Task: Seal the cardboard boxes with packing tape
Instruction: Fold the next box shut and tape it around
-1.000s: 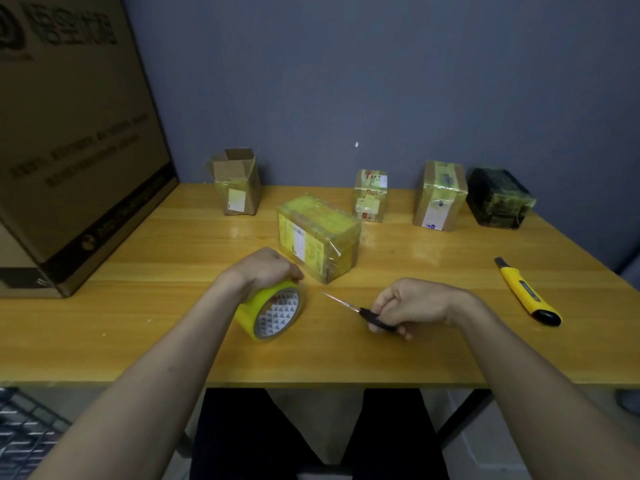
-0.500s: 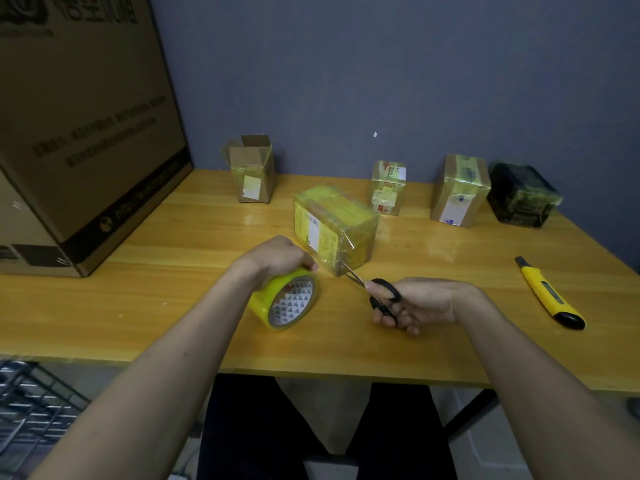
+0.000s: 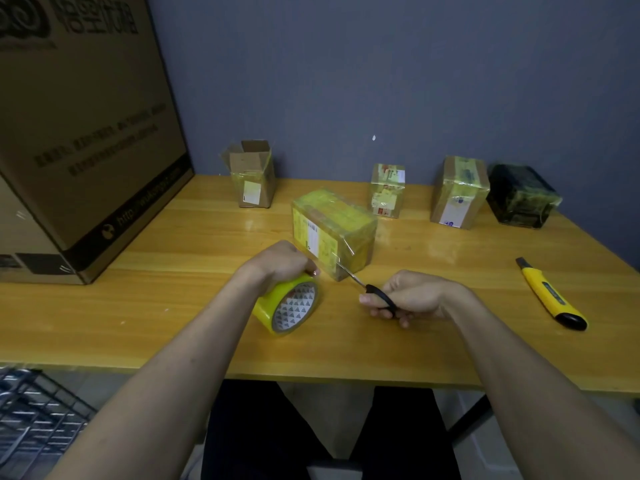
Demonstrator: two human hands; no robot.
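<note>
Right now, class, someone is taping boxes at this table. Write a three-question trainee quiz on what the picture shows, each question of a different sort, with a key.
1. True or false: the left hand grips the yellow tape roll.
2. What does the right hand hold? A) utility knife B) scissors C) marker
3. Fill in: the scissors point their blades at the near corner of the ____ box.

Key: 1 true; 2 B; 3 yellow-taped. The yellow utility knife lies untouched on the table.
</note>
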